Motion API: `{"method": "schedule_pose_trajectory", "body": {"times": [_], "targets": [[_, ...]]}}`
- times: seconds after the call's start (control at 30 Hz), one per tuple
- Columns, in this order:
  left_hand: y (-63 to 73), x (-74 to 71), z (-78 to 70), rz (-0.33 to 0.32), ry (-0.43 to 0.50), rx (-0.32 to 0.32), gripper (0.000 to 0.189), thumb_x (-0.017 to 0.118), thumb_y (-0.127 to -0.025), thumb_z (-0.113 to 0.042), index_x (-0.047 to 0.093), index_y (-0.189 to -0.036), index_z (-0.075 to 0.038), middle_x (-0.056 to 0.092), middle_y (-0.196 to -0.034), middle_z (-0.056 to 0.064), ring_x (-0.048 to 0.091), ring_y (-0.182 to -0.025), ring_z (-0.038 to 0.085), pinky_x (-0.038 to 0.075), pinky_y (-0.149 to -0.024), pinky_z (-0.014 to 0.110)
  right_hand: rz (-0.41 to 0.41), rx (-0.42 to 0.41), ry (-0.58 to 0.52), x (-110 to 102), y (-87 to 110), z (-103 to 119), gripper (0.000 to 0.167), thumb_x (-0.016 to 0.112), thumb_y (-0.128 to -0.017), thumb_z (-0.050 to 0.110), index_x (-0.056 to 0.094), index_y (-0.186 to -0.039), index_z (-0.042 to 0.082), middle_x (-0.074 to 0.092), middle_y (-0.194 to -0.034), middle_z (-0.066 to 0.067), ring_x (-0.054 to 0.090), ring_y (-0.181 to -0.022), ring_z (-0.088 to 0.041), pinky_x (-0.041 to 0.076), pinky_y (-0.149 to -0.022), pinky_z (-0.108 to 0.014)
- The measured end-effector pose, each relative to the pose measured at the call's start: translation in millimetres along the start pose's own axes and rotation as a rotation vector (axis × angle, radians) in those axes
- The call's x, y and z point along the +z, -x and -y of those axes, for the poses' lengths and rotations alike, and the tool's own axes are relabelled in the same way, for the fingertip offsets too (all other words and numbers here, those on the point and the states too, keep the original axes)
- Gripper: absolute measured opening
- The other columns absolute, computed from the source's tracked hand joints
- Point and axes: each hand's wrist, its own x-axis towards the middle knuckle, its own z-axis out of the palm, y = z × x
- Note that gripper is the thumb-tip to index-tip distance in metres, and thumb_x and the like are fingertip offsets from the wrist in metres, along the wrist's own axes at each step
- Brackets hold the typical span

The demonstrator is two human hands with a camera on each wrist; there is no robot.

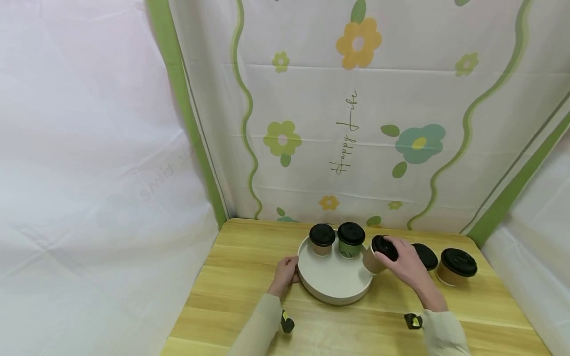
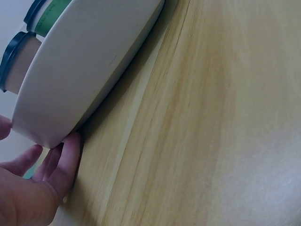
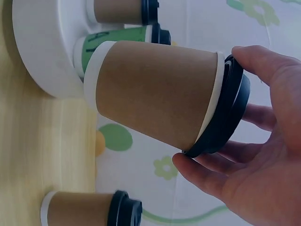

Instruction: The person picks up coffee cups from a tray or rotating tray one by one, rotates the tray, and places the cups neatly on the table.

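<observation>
My right hand (image 1: 406, 262) grips a brown paper coffee cup (image 3: 155, 92) by its black lid, fingers and thumb spread round the rim. The cup tilts above the right edge of a round white tray (image 1: 331, 279). At the tray's left side, my left hand (image 1: 285, 274) holds the rim; in the left wrist view its fingers (image 2: 70, 155) reach the lower edge. Two lidded cups stand at the back of the tray: a brown cup (image 1: 321, 248) and a green cup (image 1: 349, 249).
Right of the tray, two more black-lidded cups stand on the wooden table (image 1: 240, 257): one cup (image 1: 425, 256) partly behind my right hand, and a brown cup (image 1: 450, 277) farther right. A flowered curtain (image 1: 311, 99) hangs behind the table, with white sheets at both sides.
</observation>
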Motion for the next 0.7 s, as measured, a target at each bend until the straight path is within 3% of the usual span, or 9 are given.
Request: {"method": "schedule_pose_trajectory", "body": {"times": [0.7], "targets": [[-1.7, 0.7, 2.4, -0.027, -0.005, -0.005, 0.05, 0.053, -0.101, -0.037, 0.056, -0.127, 0.005, 0.066, -0.108, 0.019, 0.067, -0.085, 0.016, 0.061, -0.07, 0.035, 0.014, 0.077, 0.044, -10, 31.8, -34, 0.071, 0.062, -0.093, 0.05, 0.046, -0.139, -0.002, 0.037, -0.14, -0.037, 0.034, -0.125, -0.059, 0.033, -0.096, -0.072]]}}
